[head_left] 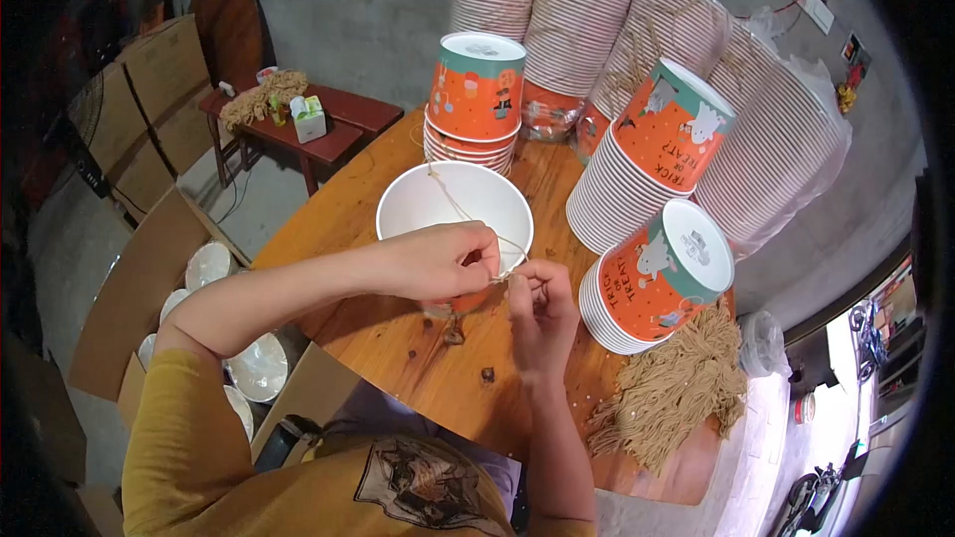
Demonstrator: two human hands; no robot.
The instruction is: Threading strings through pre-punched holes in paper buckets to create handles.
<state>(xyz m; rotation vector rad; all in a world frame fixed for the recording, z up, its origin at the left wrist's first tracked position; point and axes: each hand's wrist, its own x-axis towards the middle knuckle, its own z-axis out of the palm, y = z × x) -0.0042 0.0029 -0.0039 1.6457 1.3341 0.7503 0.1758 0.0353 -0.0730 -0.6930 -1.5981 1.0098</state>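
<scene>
"String (453, 197): where does it run?"

"Over the mouth of the white-lined bucket (408, 201), from the far rim to the near right edge, where both hands have it."

"How are they gripping?"

"Left hand (450, 259): fingers curled in, nearly closed, with the string at the fingertips. Right hand (542, 313): thumb and forefinger pinched together on it, the other fingers loosely bent."

"Why so close together?"

"Probably because a thin strand needs small, fine finger movements; I can't tell whether there's a knot between them."

"And why is that bucket mouth up, while the stacked buckets (637, 308) are upside down?"

"Mouth up leaves the rim within reach, I'd say. Upside down, they nest neatly on the table (428, 348)."

"What about the pile of strings (681, 388)?"

"Beside the stack on the right, likely for easy reach."
</scene>
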